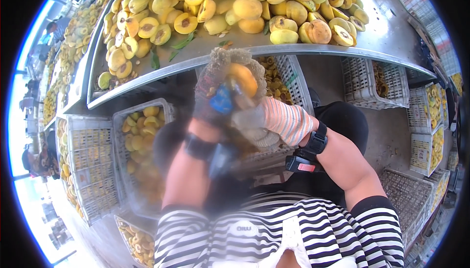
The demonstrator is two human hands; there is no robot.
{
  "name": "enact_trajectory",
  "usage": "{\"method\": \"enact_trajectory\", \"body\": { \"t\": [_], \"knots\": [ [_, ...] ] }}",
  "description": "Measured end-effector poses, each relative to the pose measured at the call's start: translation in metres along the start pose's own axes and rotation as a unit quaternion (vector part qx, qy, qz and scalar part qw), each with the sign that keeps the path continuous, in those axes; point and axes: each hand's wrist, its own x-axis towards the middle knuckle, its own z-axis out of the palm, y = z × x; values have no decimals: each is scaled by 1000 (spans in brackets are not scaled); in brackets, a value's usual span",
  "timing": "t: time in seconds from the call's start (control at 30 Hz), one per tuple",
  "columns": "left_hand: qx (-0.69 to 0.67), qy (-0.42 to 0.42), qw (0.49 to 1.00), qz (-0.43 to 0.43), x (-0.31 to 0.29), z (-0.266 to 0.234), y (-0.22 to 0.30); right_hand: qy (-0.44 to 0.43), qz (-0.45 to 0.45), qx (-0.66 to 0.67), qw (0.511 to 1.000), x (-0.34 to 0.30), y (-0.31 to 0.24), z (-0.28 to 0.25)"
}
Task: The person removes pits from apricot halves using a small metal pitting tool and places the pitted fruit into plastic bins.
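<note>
Just past the near rim of the metal table, my two gloved hands meet over a yellow peach [245, 78]. My left hand [209, 83], in a dirty, worn knit glove, is curled round the peach. Something blue [221, 100] sits by its thumb; whether it is tape or part of a tool I cannot tell. My right hand [259, 125], in a glove with a striped cuff, is closed right beside the fruit. A narrow shape between this hand and the peach is blurred, so what the fingers grip is unclear.
Whole and halved yellow peaches [247, 8] are heaped on the metal table [313, 48], with some leaves. A crate of peaches [142, 126] stands left, another crate [376, 92] under the table at right. Stacked crates [422, 153] line the far right. Other people work far left.
</note>
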Motion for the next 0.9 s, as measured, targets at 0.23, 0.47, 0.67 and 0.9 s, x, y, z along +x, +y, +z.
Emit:
{"method": "enact_trajectory", "body": {
  "t": [0.23, 0.47, 0.67, 0.9],
  "knots": [
    [147, 95, 982, 75, -25, 38, 21, -91, 65, -23, 993, -25, -8, -7],
    [535, 354, 726, 247, -153, 30, 112, -5, 12, -624, 781, -26, -8, -19],
    [629, 306, 677, 232, -106, 47, 116, 73, 105, -785, 607, -23, 9, -37],
    [872, 168, 459, -30, 111, 85, -6, 84, 117, -767, 626, -52, 8, -46]
  ]
}}
